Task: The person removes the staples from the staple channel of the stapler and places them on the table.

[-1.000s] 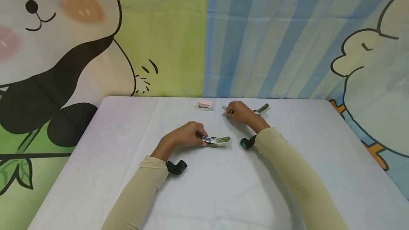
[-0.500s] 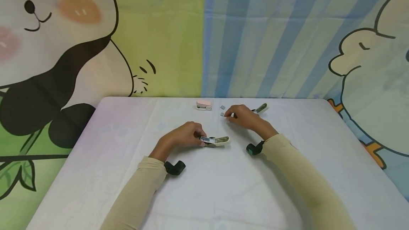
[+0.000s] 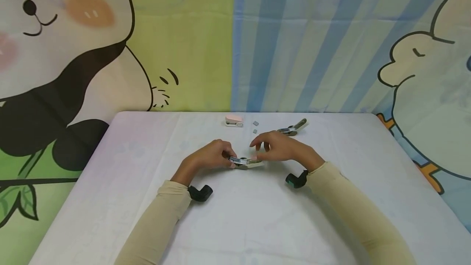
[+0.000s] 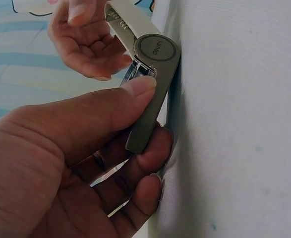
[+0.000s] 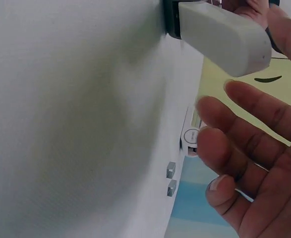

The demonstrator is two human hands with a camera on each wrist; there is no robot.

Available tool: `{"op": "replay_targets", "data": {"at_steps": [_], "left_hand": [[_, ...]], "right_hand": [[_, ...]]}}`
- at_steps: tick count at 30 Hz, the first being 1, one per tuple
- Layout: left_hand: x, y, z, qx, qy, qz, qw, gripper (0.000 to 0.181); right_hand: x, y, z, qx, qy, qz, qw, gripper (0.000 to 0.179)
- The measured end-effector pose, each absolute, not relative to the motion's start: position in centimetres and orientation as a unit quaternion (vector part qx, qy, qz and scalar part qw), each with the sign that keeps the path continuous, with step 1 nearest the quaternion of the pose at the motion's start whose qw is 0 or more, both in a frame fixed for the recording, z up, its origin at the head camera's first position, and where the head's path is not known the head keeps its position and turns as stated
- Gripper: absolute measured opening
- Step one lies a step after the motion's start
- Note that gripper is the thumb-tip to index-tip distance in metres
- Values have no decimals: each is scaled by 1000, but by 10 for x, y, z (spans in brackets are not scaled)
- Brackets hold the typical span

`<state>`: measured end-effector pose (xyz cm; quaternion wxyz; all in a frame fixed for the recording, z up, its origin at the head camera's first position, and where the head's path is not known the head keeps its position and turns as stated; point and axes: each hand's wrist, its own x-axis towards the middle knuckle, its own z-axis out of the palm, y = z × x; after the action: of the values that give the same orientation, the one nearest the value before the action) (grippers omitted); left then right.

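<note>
My left hand grips a small stapler by its grey base, thumb on the top side and fingers beneath. The stapler's white top arm is swung up from the base, showing the metal staple channel. My right hand hovers at the raised arm with loosely bent fingers; nothing shows between them in the right wrist view. Whether the thumb touches the arm is unclear. Behind it, a second stapler lies with its top swung back. Two small grey staple strips lie on the table to its left.
A pink and white stapler stands near the far edge of the white-covered table. A cartoon-printed curtain hangs directly behind that edge. Black wrist cameras are strapped to both wrists.
My right hand has moved away from the staple strips, back toward me, to the raised arm of the held stapler. The second stapler is now more exposed. My left hand keeps its grip in place.
</note>
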<state>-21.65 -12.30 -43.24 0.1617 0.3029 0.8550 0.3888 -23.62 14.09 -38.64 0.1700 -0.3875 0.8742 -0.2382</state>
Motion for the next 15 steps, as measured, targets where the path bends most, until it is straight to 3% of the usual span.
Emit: {"op": "replay_targets", "data": {"at_steps": [4, 10, 15], "left_hand": [[-216, -123, -432, 303, 854, 391, 161, 13], [-213, -120, -429, 289, 848, 408, 174, 12], [-210, -116, -426, 281, 838, 423, 200, 13]], "right_hand": [[-235, 145, -383, -395, 867, -225, 204, 52], [-235, 150, -379, -436, 850, -211, 209, 28], [-234, 151, -374, -434, 851, -199, 218, 23]]}}
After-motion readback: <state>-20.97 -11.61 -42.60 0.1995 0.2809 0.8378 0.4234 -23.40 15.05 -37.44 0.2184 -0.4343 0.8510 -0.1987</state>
